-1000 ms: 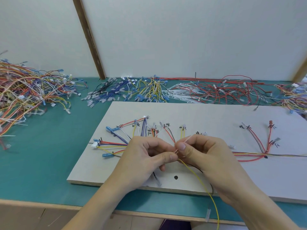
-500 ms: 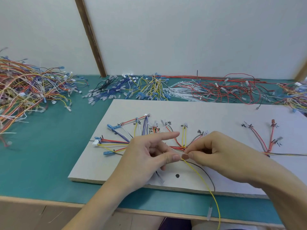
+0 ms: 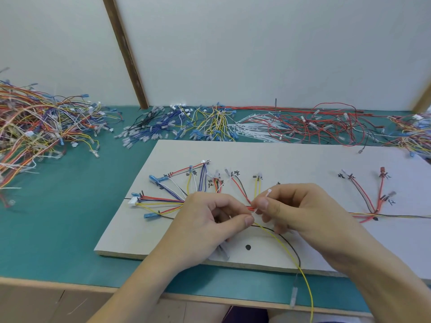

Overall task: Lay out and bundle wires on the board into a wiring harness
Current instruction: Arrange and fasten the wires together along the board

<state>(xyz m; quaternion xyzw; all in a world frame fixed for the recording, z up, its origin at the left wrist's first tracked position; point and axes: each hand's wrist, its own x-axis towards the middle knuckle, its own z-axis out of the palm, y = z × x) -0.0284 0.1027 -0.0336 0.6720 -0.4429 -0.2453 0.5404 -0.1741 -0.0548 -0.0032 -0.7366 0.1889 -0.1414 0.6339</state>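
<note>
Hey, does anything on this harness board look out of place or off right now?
One thing: a yellow wire and a black wire stray off the board's near edge and hang past the table, instead of lying in the bundle.

I see a pale rectangular board (image 3: 291, 157) lying flat, coloured wires (image 3: 163, 201) fanned out toward its left edge, merging mid-board into one bundle (image 3: 249, 208), thin white cable tie (image 3: 262, 201) looped there, red and black branches (image 3: 373, 199) near its right edge.
</note>
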